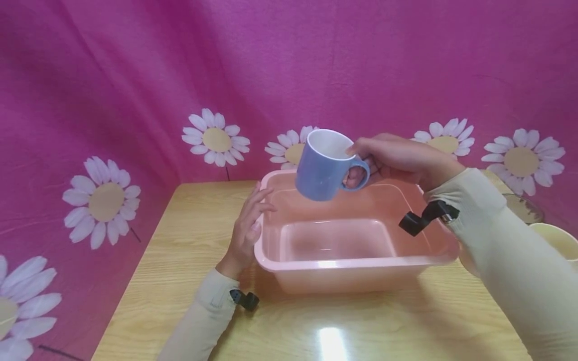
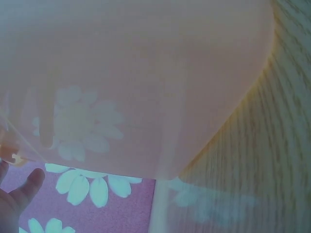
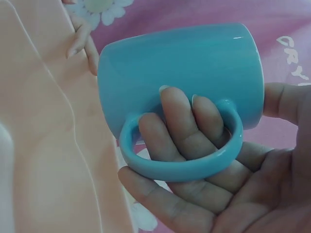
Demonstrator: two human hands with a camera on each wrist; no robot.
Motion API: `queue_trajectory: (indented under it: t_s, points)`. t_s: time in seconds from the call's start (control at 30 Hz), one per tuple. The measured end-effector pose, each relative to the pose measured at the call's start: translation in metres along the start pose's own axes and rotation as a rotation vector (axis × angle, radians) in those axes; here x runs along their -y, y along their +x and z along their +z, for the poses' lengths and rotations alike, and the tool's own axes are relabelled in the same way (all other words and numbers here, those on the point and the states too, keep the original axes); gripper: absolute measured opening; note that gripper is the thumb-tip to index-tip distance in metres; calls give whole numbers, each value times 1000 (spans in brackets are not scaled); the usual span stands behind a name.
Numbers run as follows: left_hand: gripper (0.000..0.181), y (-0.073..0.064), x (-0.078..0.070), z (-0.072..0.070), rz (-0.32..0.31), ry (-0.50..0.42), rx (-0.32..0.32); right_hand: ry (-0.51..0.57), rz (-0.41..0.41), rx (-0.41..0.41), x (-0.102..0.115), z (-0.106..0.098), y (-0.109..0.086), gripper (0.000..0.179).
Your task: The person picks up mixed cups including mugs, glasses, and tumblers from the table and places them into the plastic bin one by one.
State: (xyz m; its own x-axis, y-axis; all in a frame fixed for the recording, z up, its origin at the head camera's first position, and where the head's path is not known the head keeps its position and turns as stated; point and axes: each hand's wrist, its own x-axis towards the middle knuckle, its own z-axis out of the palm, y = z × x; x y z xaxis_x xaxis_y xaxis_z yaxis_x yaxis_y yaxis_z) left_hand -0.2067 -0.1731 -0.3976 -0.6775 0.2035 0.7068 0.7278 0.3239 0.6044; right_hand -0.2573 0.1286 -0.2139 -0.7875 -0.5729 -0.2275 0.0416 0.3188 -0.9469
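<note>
A blue mug [image 1: 319,170] with a white inside hangs above the back of the pink plastic basin [image 1: 356,262], tipped slightly. My right hand [image 1: 393,158] holds it: several fingers pass through the handle [image 3: 180,170], and the thumb lies at the mug's rim. At the basin's left side, my left hand [image 1: 246,228] grips the rim, with fingers reaching over to the inside. In the left wrist view the basin wall [image 2: 146,63] fills most of the picture, and finger shadows show through it. The basin's inner floor [image 1: 338,239] shows no objects on it.
The basin stands on a wooden table [image 1: 180,281] against a magenta cloth [image 1: 271,60] with daisies. A cream cup [image 1: 553,238] and a clear glass-like dish [image 1: 524,208] are at the right, partly behind my right sleeve [image 1: 501,250].
</note>
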Motion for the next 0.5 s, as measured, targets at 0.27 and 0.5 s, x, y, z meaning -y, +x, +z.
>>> queue_trajectory:
  t_s: [0.27, 0.5]
  points:
    - [40, 0, 0, 0, -5, 2, 6, -5, 30, -16, -6, 5, 20, 40]
    - [38, 0, -1, -1, -10, 20, 6, 19, 59, -17, -12, 9, 39, 39]
